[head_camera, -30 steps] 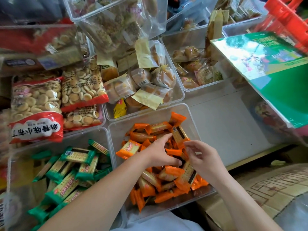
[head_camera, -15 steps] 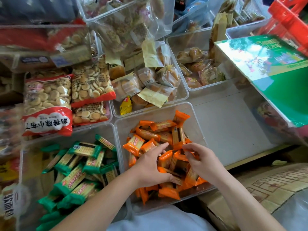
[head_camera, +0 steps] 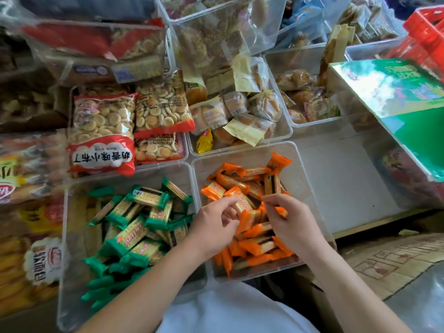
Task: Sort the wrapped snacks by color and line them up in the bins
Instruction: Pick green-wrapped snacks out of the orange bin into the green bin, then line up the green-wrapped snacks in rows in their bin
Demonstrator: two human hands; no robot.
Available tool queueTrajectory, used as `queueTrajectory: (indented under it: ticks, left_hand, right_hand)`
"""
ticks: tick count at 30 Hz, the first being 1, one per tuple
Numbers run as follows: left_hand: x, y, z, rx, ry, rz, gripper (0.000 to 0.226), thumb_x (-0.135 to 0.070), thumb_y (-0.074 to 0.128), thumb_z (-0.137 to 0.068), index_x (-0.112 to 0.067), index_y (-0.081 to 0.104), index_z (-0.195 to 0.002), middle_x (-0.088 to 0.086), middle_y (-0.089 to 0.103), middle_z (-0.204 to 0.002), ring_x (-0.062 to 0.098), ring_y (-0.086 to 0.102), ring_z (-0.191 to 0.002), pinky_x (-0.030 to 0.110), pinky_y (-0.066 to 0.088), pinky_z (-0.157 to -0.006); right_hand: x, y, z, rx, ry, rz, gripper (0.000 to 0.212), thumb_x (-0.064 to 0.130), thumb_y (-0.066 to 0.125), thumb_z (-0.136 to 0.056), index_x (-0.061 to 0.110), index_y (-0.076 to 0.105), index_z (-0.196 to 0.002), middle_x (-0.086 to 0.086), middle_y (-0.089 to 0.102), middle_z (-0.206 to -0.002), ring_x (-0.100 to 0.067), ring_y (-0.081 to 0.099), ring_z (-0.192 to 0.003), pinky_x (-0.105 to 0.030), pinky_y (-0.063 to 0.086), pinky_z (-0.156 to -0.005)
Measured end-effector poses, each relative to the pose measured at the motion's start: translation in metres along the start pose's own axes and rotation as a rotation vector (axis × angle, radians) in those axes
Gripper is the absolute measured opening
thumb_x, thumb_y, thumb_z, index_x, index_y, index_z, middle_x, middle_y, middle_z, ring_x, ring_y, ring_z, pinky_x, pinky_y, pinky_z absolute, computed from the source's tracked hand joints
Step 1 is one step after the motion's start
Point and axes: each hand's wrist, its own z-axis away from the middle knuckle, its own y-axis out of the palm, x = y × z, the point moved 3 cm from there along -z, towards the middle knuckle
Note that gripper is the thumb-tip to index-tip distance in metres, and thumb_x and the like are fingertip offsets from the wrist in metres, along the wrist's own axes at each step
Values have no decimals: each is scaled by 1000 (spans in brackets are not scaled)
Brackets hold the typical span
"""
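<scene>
The left hand [head_camera: 215, 222] is held over the near half of a clear bin [head_camera: 310, 188]. Its thumb and forefinger are closed narrowly on an orange-wrapped bar [head_camera: 243, 205], which lies on top of the pile of orange-wrapped snacks [head_camera: 254, 246]. The right hand [head_camera: 294, 223] is placed just beside it with its fingers curled. A second orange-wrapped bar [head_camera: 281, 211] is pinched at one end, and most of it is hidden by the fingers. The two grips are near each other but apart.

The pile is contained wholly in this bin. Beneath and beyond both grips the bars lie loose and crossed, not aligned, and the pinched bars are crowded by their neighbours. The near rim is crossed by both forearms.

Left of the left hand, past the adjoining bin walls, green-wrapped snacks [head_camera: 134, 224] are heaped unaligned in a second clear bin [head_camera: 64, 236]. Right of the right hand a third clear bin [head_camera: 348, 188] is set, overhung on its far right by a tilted green carton [head_camera: 408, 111].

Beyond the grips is a bin of wrapped buns [head_camera: 240, 116], with a yellow packet [head_camera: 204, 140] at its near left corner. Further left, bags of small round biscuits [head_camera: 103, 131] are stacked. A red crate [head_camera: 427, 27] is seen far right. A white garment [head_camera: 228, 308] is visible between the forearms.
</scene>
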Motion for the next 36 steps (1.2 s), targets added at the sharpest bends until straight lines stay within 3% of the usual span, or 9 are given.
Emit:
queueTrajectory:
  ticks: [2,5,12,19,22,26,28,36]
  left_hand:
    - [9,-4,4,6,-7,10,49,-21,75,-93,-34,62,-138,-18,66,-103,1,66,-91,25,61,-82]
    - [14,-11,10,18,-3,15,43,-25,75,-93,-33,65,-134,-17,67,-101,-1,65,-88,19,58,-78]
    - [9,-24,47,-40,18,37,36,-24,74,-93,-29,69,-128,-15,68,-99,2,67,-89,31,61,-85]
    - [27,-14,103,-227,-57,97,38,-20,74,-94,-23,69,-132,-12,67,-105,5,67,-89,30,60,-87]
    - [44,-16,125,-310,-95,62,37,-21,74,-93,-25,69,-129,-11,66,-113,6,67,-97,38,59,-93]
    - [65,-43,157,-385,-150,-44,36,-26,70,-96,-24,67,-131,-8,65,-116,13,63,-108,38,55,-97]
    - [79,-61,170,-393,-150,-110,37,-29,67,-98,-25,64,-135,-8,63,-119,14,62,-111,38,54,-98]
    - [148,-149,198,-397,-38,-171,42,-28,63,-100,-23,59,-142,-4,62,-133,17,58,-122,39,54,-99]
  right_hand:
    - [10,6,7,-68,-54,11,21,17,66,-98,25,77,-114,16,73,-111,-3,66,-109,-27,56,-93]
    - [22,17,14,-34,16,-41,21,20,66,-98,29,76,-114,19,73,-108,1,66,-105,-27,58,-89]
    - [42,25,40,27,-8,-45,17,23,67,-99,32,75,-111,25,71,-99,9,65,-95,-20,56,-85]
    - [50,40,69,171,-179,49,17,29,65,-99,31,74,-113,21,71,-100,0,68,-96,-32,60,-84]
    - [61,55,82,207,-235,127,20,31,63,-99,32,74,-115,16,73,-105,-7,69,-100,-35,59,-83]
    - [87,80,106,266,-315,199,20,27,62,-101,26,73,-118,11,73,-107,-12,68,-99,-29,57,-77]
    - [100,98,116,279,-350,216,19,27,62,-101,27,73,-116,10,74,-107,-13,69,-97,-32,60,-76]
    - [180,205,123,254,-247,249,24,28,62,-100,27,74,-121,9,74,-113,-15,69,-105,-38,59,-89]
